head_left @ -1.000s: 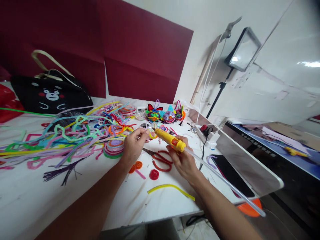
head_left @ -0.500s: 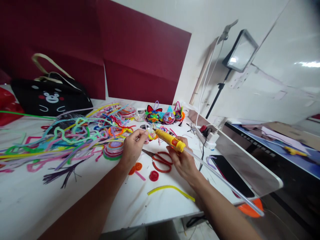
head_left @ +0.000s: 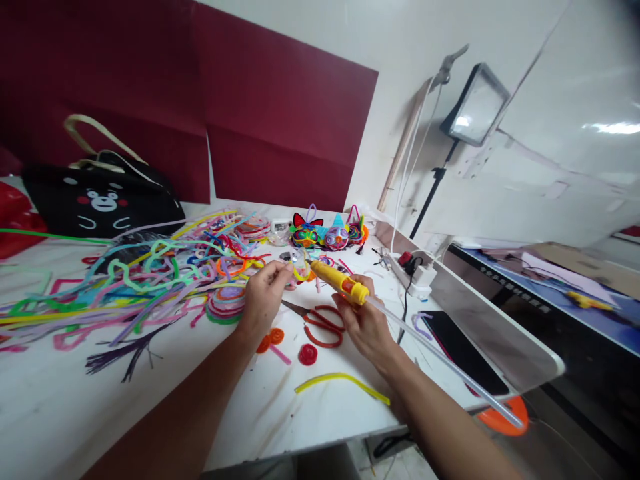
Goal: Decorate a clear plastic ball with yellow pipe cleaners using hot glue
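My right hand [head_left: 365, 323] is wrapped round a yellow glue gun [head_left: 340, 281] with a long clear glue stick [head_left: 450, 370] trailing back to the right. Its nozzle points left at a small looped pipe-cleaner piece [head_left: 299, 269] that my left hand [head_left: 263, 297] pinches between thumb and fingers just above the white table [head_left: 150, 393]. Under the hands lie red-handled scissors [head_left: 320, 323], small red and orange coils [head_left: 308, 353] and a yellow pipe cleaner [head_left: 343, 383].
A big tangle of coloured pipe cleaners [head_left: 140, 277] covers the table's left. Three finished figures [head_left: 330, 233] stand at the back. A black bear bag [head_left: 103, 197], a power strip [head_left: 415, 270], a phone [head_left: 463, 350] and a lamp [head_left: 475, 107] are around.
The view has drifted slightly; both hands stay together, with the glue gun's nozzle kept at the piece in my left hand.
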A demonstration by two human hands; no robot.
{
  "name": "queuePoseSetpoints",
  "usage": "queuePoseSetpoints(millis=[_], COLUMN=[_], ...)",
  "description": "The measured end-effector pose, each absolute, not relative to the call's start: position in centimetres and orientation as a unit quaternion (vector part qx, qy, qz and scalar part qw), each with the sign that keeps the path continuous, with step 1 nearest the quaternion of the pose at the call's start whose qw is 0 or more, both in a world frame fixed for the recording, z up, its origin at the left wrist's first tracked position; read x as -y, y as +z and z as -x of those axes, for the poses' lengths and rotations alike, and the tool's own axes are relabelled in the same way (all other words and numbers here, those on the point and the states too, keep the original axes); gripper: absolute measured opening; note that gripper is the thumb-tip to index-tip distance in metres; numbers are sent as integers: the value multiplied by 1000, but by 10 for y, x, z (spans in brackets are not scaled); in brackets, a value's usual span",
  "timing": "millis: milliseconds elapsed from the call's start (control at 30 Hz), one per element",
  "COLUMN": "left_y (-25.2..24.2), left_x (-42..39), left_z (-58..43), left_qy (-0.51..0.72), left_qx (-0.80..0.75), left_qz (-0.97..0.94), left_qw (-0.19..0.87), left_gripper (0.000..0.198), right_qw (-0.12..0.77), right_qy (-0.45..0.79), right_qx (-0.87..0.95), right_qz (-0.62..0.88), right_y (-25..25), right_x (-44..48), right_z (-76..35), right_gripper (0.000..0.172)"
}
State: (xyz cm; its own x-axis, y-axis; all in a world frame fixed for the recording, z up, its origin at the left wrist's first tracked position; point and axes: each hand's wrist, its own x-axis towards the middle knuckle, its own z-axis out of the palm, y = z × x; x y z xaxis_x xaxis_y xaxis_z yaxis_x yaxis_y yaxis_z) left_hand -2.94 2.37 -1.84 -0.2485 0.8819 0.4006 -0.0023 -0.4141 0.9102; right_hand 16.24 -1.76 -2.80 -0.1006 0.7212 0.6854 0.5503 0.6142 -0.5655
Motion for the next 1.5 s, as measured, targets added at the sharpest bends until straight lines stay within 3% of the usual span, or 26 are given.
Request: queuePoseSetpoints(millis=[200, 333, 467, 700, 1000, 1233, 1500], left_y=[-17, -15, -13, -12, -12, -12, -12], left_x=[-25, -26, -29, -32, -38, -40, -41], left_z=[29, 30, 31, 32, 33, 35, 37], left_qy=[677, 690, 718, 738, 740, 745, 748], left_qx=[-413, -403, -384, -369, -362, -366, -380], left_qz=[-481, -438, -374, -339, -341, -341, -324], left_qw=[374, 412, 444, 452, 454, 441, 436], left_gripper=[31, 37, 40, 33, 22, 20, 19], right_qw=[564, 575, 580, 502, 293, 212, 116], right_qy=[125, 242, 370, 469, 325, 181, 46], right_qx=[692, 608, 539, 479, 595, 638, 750], right_qz=[432, 491, 487, 546, 675, 718, 650], right_y=[-27, -20, -8, -5, -19, -4, 33], right_x=[16, 8, -5, -22, -39, -23, -52], right_z=[-163, -169, -178, -194, -203, -203, -185], right_gripper=[14, 37, 42, 43, 37, 31, 25])
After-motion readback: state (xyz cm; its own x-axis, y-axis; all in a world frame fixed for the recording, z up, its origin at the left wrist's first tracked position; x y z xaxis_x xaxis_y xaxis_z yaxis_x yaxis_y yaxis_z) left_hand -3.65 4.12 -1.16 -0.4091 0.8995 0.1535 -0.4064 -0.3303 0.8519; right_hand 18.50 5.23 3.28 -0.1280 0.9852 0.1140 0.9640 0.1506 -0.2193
